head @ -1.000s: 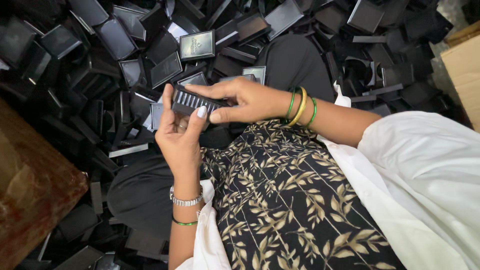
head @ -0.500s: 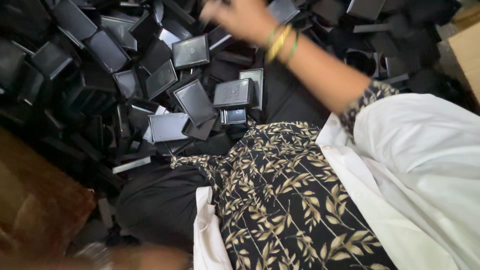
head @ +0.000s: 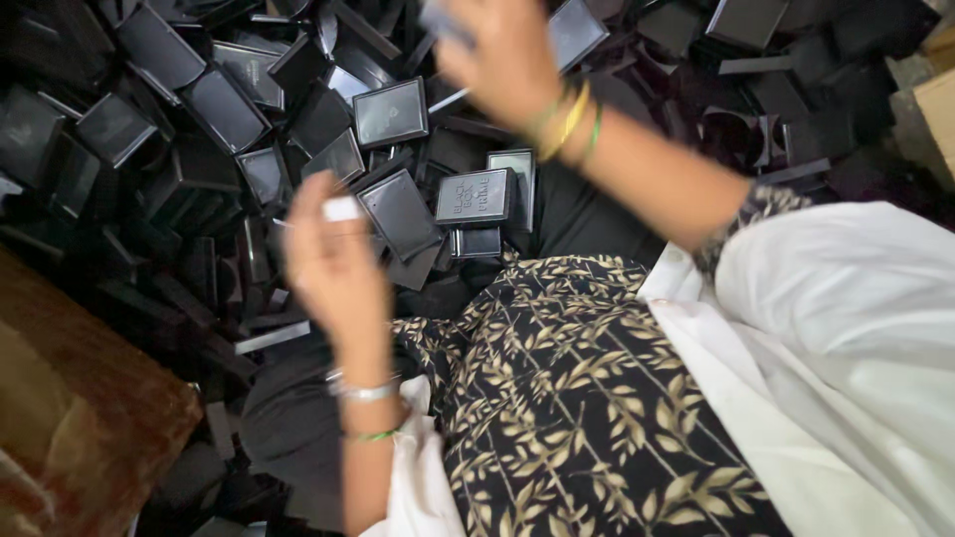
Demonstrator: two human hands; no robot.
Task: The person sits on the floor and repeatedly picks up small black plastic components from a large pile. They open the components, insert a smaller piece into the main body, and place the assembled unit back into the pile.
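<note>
Currently, the person's lap is lying beside a heap of black plastic cases.

Left hand (head: 333, 264): hovering above the lap's left edge, blurred; fingers loosely curled, holding nothing that can be made out.
Right hand (head: 502, 55): reaching up and away over the heap, blurred; a small pale-grey piece is showing at the fingertips, though whether it is being gripped cannot be told.
Black case pile (head: 199, 119): spreading across the floor ahead of both hands, lids and trays lying at all angles.
Nearest case (head: 400, 214): lying flat just beyond the left hand, long axis running diagonally away towards the upper left.
Lettered case (head: 476, 196): sitting between the two hands, nearer the left.
Wrists: green and gold bangles (head: 567, 124) on the right; a silver bracelet (head: 363, 391) on the left.
Brown cardboard (head: 80, 418): resting at the lower left, apart from both hands.
</note>
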